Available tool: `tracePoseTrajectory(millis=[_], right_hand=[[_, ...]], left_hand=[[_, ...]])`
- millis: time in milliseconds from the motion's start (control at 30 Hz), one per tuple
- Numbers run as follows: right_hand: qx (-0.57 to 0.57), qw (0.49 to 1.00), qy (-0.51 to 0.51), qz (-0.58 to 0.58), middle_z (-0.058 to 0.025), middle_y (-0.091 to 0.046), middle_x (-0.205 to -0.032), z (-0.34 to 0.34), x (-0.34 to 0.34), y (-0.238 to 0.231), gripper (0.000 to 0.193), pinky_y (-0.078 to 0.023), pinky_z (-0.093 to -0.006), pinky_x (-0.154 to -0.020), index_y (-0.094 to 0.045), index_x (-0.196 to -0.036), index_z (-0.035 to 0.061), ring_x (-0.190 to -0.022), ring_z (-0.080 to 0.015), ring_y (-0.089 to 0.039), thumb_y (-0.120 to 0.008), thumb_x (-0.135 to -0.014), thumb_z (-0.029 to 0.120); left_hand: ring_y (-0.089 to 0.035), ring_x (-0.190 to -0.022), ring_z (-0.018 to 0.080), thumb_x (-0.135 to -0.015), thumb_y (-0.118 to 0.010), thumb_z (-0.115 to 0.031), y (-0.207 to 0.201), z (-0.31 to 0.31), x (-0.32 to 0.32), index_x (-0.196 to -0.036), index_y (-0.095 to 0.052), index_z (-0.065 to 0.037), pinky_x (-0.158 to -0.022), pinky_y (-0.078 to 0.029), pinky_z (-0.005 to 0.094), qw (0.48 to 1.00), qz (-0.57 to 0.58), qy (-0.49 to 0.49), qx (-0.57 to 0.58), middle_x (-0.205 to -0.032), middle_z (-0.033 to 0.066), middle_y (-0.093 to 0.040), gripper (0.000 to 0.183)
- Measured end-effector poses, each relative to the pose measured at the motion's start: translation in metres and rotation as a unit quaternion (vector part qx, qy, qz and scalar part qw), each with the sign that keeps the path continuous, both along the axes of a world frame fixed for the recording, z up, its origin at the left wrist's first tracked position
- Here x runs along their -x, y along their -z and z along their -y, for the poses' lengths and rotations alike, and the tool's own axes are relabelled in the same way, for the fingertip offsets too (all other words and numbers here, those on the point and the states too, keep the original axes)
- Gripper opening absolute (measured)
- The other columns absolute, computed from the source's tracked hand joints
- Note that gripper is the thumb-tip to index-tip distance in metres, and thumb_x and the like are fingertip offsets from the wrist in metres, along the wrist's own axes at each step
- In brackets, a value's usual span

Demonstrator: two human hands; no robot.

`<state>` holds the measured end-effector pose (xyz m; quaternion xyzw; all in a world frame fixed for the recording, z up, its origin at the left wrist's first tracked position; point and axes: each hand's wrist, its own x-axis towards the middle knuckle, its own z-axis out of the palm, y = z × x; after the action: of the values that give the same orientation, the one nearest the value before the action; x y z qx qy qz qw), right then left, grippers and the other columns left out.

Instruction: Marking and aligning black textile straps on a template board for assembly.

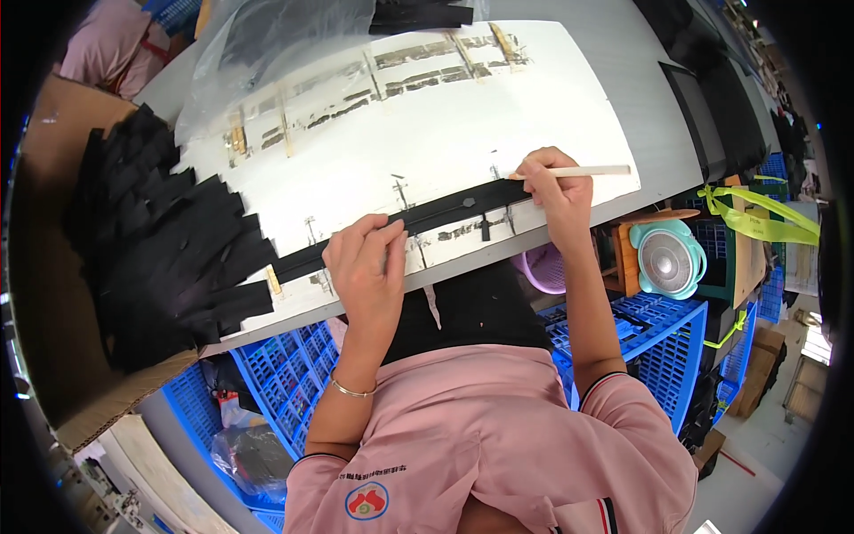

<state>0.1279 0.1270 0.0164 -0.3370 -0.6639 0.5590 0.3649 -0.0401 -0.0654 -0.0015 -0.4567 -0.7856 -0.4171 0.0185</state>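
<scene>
Slantwise across the middle of the frame, a long black strip (445, 210), lying flat on a stained white board (551, 98). On the strip's left part, a left hand (363, 267), with fingers bent and tips down at the strip; too hidden to make out any pinch. Near the strip's right end, a right hand (560, 189), with fingers closed around a pale, slender stick (605, 170) pointing left, close to the strip's upper edge. Just below the strip, right of centre, a small black tab (486, 229). At the left of the frame, a heap of black pieces (178, 258) over the board's left end, with a cardboard box (53, 311) around its outer side. Beneath the board, a grey counter (614, 212). At upper left, clear plastic (240, 62). Further out, at right, a turquoise fan (669, 258) and, below it, a blue crate (680, 356).
</scene>
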Motion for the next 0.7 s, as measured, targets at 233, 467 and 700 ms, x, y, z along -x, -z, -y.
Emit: tracePoseTrajectory(millis=[233,467,700], right_hand=[[0.011,0.999,-0.025,0.023,0.0028,-0.063,-0.079,-0.006,-0.003,0.010,0.013,-0.036,-0.0205,-0.061,-0.069,-0.093,0.0021,-0.071,-0.0026,-0.047,-0.066,-0.100,0.012],[-0.030,0.998,-0.044,0.038,0.0008,-0.059,-0.073,-0.006,-0.001,0.012,0.014,-0.038,-0.0245,-0.060,-0.068,-0.089,-0.0007,-0.068,-0.0044,-0.048,-0.068,-0.098,0.011],[-0.079,0.993,-0.055,0.064,-0.0026,-0.059,-0.072,-0.007,0.001,0.016,0.015,-0.039,-0.0266,-0.058,-0.067,-0.089,-0.0011,-0.065,-0.0079,-0.049,-0.068,-0.097,0.011]], left_hand=[[-0.064,-0.102,0.0226,-0.084,-0.079,-0.005,-0.008,-0.021,-0.015,-0.099,-0.077,-0.007,-0.095,-0.044,0.0354,1.000,-0.020,0.009,-0.001,-0.107,0.0057,-0.072,0.015],[-0.063,-0.103,0.0238,-0.082,-0.079,-0.007,-0.004,-0.079,-0.043,-0.098,-0.077,-0.008,-0.094,-0.043,0.0363,0.993,-0.001,0.112,-0.047,-0.105,0.0035,-0.071,0.015],[-0.062,-0.104,0.0225,-0.082,-0.079,-0.006,0.005,-0.085,-0.046,-0.096,-0.078,-0.010,-0.095,-0.041,0.0364,0.994,-0.014,0.100,-0.027,-0.105,0.0013,-0.071,0.014]])
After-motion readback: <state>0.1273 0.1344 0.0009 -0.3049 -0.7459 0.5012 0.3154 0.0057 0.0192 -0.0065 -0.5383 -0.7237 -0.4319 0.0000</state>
